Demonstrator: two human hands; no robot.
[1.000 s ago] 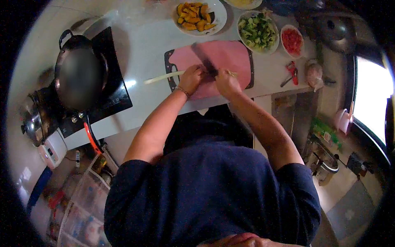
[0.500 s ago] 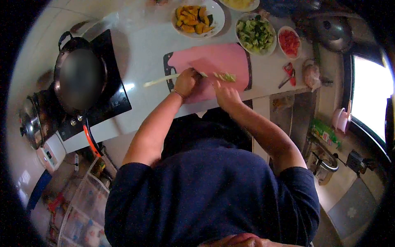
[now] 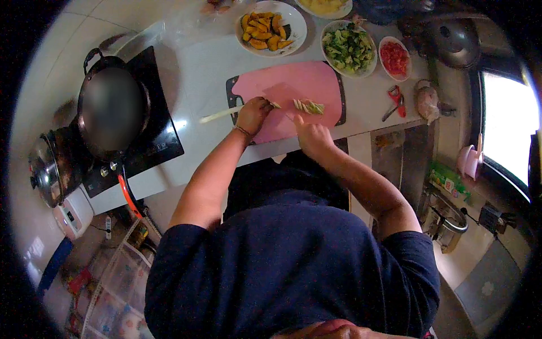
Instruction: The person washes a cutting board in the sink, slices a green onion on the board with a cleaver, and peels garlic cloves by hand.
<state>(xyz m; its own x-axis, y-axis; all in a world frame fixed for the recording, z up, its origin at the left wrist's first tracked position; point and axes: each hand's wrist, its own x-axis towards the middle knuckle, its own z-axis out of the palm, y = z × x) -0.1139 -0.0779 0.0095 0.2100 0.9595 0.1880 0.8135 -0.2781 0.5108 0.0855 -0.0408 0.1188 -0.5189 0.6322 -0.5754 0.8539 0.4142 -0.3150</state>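
Observation:
A long pale green-white stalk, like a leek (image 3: 221, 114), lies across the left edge of the pink cutting board (image 3: 259, 82). My left hand (image 3: 254, 116) is closed over its right part, and the stalk's tip shows just past the fingers. A row of slanted slices (image 3: 309, 107) lies to the right of that tip. Near the board's front edge, my right hand (image 3: 314, 137) is closed round a knife (image 3: 290, 117). Only a thin line of its blade shows, pointing towards the stalk; the handle is hidden in the hand.
Behind the board stand plates of cooked pumpkin (image 3: 288, 49), chopped greens (image 3: 353, 74) and red pieces (image 3: 394, 77). A red peeler (image 3: 397, 103) lies to the right. On the left, a wok (image 3: 90, 133) sits on a black cooktop (image 3: 164, 107), its orange handle (image 3: 129, 195) overhanging the counter edge.
My right hand and the knife have shifted very slightly on the board. My left hand keeps its hold on the leek. The whole view has moved a little.

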